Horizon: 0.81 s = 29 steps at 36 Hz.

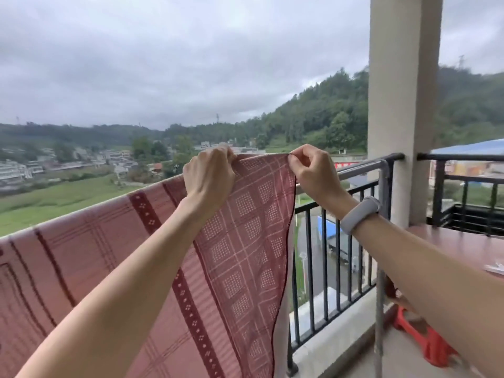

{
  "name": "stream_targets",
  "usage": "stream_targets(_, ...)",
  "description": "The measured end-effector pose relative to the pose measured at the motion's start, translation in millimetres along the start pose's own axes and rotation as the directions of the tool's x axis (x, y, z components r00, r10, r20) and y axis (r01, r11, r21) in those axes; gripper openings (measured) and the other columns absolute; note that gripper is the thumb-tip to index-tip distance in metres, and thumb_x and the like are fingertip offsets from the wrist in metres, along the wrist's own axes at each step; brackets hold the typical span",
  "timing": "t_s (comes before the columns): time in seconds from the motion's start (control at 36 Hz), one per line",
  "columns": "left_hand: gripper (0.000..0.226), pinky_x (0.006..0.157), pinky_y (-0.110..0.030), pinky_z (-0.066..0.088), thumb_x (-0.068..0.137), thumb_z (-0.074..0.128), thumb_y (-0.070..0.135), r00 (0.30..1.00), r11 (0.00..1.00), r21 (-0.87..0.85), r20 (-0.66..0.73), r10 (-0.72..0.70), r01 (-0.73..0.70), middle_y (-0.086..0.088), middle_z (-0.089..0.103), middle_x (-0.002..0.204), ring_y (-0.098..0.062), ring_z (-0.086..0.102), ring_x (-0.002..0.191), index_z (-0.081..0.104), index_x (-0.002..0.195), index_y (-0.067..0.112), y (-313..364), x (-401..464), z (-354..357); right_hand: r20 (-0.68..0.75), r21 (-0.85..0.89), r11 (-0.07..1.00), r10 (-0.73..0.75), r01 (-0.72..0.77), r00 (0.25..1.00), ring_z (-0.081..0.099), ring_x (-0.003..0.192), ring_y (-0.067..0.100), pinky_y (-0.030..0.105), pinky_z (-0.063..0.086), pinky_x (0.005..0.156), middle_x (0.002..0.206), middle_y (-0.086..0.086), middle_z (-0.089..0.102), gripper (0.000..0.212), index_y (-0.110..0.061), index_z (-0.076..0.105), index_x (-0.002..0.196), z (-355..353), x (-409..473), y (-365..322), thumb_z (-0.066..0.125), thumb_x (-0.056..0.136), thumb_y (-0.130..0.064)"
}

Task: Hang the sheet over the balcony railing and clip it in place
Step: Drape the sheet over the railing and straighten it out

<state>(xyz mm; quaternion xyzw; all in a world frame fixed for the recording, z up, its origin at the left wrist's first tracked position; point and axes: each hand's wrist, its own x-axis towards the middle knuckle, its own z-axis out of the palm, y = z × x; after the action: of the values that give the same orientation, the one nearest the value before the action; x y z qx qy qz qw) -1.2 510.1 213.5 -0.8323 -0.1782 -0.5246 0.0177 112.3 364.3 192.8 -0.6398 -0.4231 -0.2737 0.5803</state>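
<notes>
Balcony railing (pixel 354 170), beige pillar (pixel 403 105), table (pixel 463 246), red stool (pixel 425 342)

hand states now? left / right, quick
Left hand: closed, pinching the top edge of the pink plaid sheet.
Right hand: closed, pinching the sheet's corner.

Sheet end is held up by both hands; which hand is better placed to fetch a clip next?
Probably the right hand: small white items, possibly clips, lie on the table on that side.
</notes>
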Motion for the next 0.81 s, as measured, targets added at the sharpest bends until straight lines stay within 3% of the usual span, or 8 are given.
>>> stream_targets(0.39, 0.015, 0.067, -0.032, 0.037, 0.093, 0.050, 0.011, 1.000, 0.998, -0.058, -0.019, -0.021, 0.020, -0.012, 0.069, 0.087, -0.029, 0.062, 0.076, 0.064, 0.095, 0.009, 187, 60, 176, 0.052, -0.057, 0.998, 0.010, -0.007, 0.999, 0.048, 0.056, 0.000, 0.005, 0.035, 0.049, 0.062, -0.012, 0.053, 0.012, -0.013, 0.058, 0.076, -155, 78, 189, 0.055, 0.088, -0.011)
stream_targets(0.56, 0.014, 0.069, -0.034, 0.038, 0.092, 0.048, 0.010, 0.996, 0.997, -0.052, -0.068, -0.057, 0.053, -0.012, 0.069, 0.085, -0.030, 0.059, 0.072, 0.062, 0.091, 0.010, 225, 78, 231, 0.071, -0.095, 0.994, -0.038, 0.045, 0.997, 0.049, 0.056, 0.003, 0.017, 0.037, 0.054, 0.063, -0.013, 0.052, 0.012, -0.017, 0.057, 0.076, -182, 109, 251, 0.056, 0.087, -0.013)
stream_targets(0.81, 0.015, 0.063, -0.031, 0.039, 0.092, 0.050, 0.014, 1.000, 0.999, -0.048, -0.002, -0.004, 0.004, -0.011, 0.070, 0.088, -0.030, 0.062, 0.077, 0.064, 0.092, 0.010, 280, 116, 337, 0.059, -0.015, 1.000, -0.025, 0.026, 0.998, 0.047, 0.051, 0.002, 0.007, 0.035, 0.049, 0.058, -0.011, 0.052, 0.015, -0.013, 0.057, 0.072, -214, 165, 369, 0.056, 0.087, -0.008)
